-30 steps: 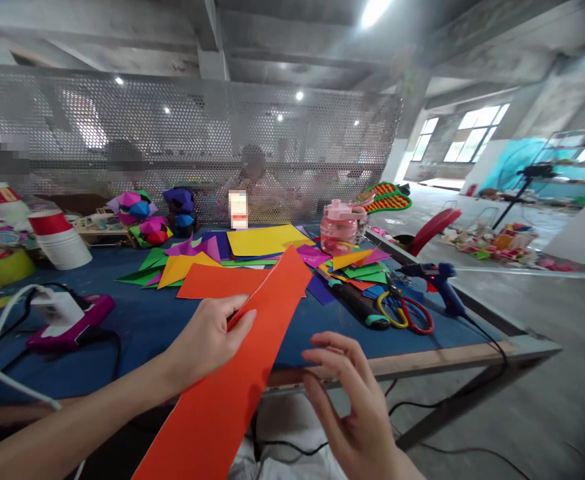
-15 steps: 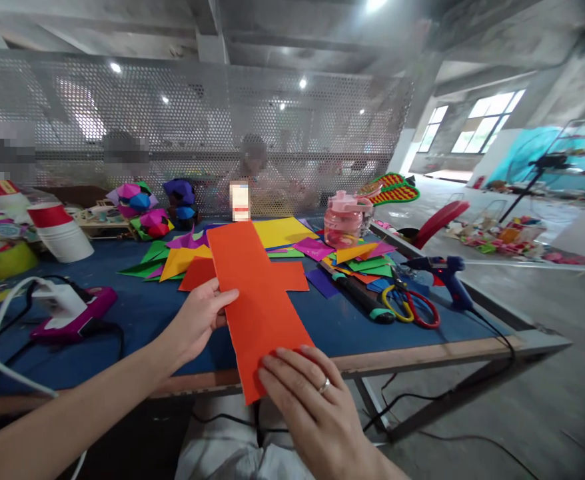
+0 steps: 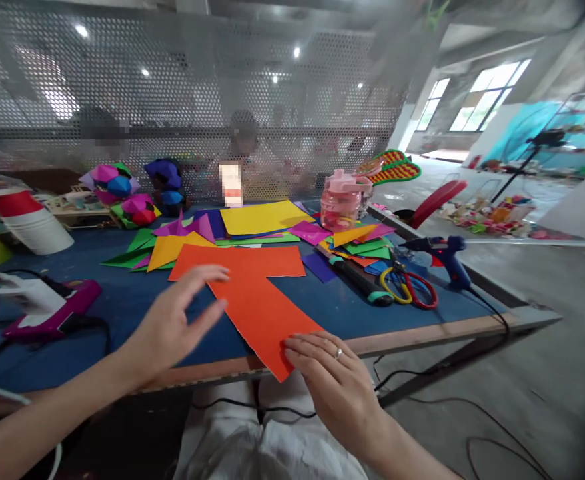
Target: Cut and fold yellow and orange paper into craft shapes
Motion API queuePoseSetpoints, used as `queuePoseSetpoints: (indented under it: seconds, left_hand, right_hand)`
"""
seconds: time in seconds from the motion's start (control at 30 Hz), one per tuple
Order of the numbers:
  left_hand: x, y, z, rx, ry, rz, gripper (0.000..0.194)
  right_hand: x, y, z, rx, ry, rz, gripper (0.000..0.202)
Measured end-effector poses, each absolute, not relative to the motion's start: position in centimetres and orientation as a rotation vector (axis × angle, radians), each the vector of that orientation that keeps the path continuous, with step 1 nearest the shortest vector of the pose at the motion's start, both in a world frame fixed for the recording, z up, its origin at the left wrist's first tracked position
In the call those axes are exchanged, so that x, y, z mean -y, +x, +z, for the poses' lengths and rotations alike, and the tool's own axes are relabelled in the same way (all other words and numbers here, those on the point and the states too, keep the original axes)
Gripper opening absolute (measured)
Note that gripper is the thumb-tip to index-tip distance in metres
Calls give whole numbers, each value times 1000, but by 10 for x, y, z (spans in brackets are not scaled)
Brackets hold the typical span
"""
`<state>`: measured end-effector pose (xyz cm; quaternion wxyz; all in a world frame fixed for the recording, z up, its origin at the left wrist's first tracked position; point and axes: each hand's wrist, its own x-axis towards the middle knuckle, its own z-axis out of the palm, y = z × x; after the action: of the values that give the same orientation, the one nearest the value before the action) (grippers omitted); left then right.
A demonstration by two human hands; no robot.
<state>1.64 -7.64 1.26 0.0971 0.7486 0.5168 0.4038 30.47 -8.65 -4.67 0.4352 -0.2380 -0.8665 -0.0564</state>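
A long orange paper sheet (image 3: 265, 323) slants toward me, its near corner sticking out past the table edge. My right hand (image 3: 335, 383), with a ring on one finger, grips that near end, fingers on top and thumb hidden. Over the sheet's left edge hovers my left hand (image 3: 175, 320), open, thumb and fingers apart with nothing between them. Beyond, another orange sheet (image 3: 285, 261) lies crosswise on the blue table (image 3: 207, 340); the far end of the long sheet blends into it.
Yellow sheets (image 3: 267, 219) and folded coloured papers lie farther back. To the right are a black-handled cutter (image 3: 362, 283), scissors (image 3: 415, 290), a blue glue gun (image 3: 445, 260) and a pink bottle (image 3: 340, 200). A power strip (image 3: 52, 310), paper cups (image 3: 32, 220) and cables occupy the left.
The long orange sheet has been lowered toward the table, its far end now lower in view. My left hand has let go of its edge and opened. The view has tipped down.
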Motion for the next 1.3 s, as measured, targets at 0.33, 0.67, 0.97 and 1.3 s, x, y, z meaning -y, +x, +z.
queuePoseSetpoints:
  seconds: [0.33,0.67,0.97,1.3]
  left_hand:
    - [79,40,-12,-1124,2659,485,45]
    - [80,46,-5,-1094,2750,712,33]
    - [76,48,5,-1291,2361,824,23]
    - [88,46,-3,-1209,2346,1034,16]
  right_hand:
    - [89,301,-41,2176,-654,-89,22]
    - [75,306,-28,2117,-705,34,11]
    - [68,299,-26,1995,-825,139,11]
    - [70,306,-27,2032,-754,194,13]
